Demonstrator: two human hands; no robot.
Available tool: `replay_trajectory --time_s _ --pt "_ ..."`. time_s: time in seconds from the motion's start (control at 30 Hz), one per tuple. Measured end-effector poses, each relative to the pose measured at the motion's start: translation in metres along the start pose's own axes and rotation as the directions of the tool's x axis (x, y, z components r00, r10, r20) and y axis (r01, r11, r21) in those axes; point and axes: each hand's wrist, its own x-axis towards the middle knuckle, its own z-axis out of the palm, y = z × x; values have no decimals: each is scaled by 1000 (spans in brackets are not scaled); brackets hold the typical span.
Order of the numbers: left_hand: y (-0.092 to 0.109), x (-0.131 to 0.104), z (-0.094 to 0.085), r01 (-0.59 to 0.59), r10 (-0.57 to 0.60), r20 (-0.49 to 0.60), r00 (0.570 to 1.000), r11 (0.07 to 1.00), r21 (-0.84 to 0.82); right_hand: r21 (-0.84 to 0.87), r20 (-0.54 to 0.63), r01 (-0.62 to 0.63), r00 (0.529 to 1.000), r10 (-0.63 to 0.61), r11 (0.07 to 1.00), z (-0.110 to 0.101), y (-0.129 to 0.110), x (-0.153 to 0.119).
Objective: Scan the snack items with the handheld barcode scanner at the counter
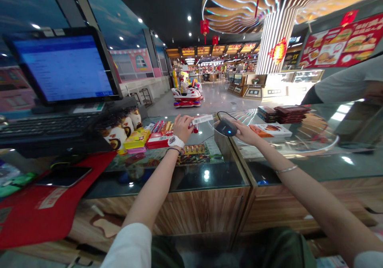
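My left hand (183, 128) is closed on a small pack with a white barcode label (202, 119), held above the glass counter. My right hand (243, 133) grips a black handheld scanner (226, 128) with a blue light, its front turned toward the label. The pack and the scanner are a short gap apart. Below and left of my left hand lie red snack packs (158, 140) and a yellow pack (137, 138). Flat on the counter below it is a row of small gold-coloured items (194, 149).
At the left stand a monitor (64, 66) and a keyboard (44, 127), with a phone (64, 177) on a red mat (54, 212). Stacked boxes (290, 114) and an orange-white box (271, 130) lie right. Another person's white sleeve (344, 80) is at the right edge.
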Motion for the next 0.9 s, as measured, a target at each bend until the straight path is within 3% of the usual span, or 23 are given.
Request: replay_trajectory --time_s 0.13,0.23,0.37,0.7,0.9 --pt "-1 2 -2 18 -18 2 1000 1000 4 106 -154 -25 987 41 994 4 -20 8" --pt "-4 3 -3 37 -37 -11 999 999 3 186 -189 -72 976 108 980 8 -32 11" --pt "-7 3 -3 58 -58 -23 998 998 3 229 -151 -123 975 160 966 8 -44 14" --pt "-11 0 -3 91 -92 11 996 995 41 106 73 -89 994 82 990 14 -58 14" --pt "-16 -1 1 93 -95 25 995 993 68 99 86 -64 995 56 993 15 -60 12"
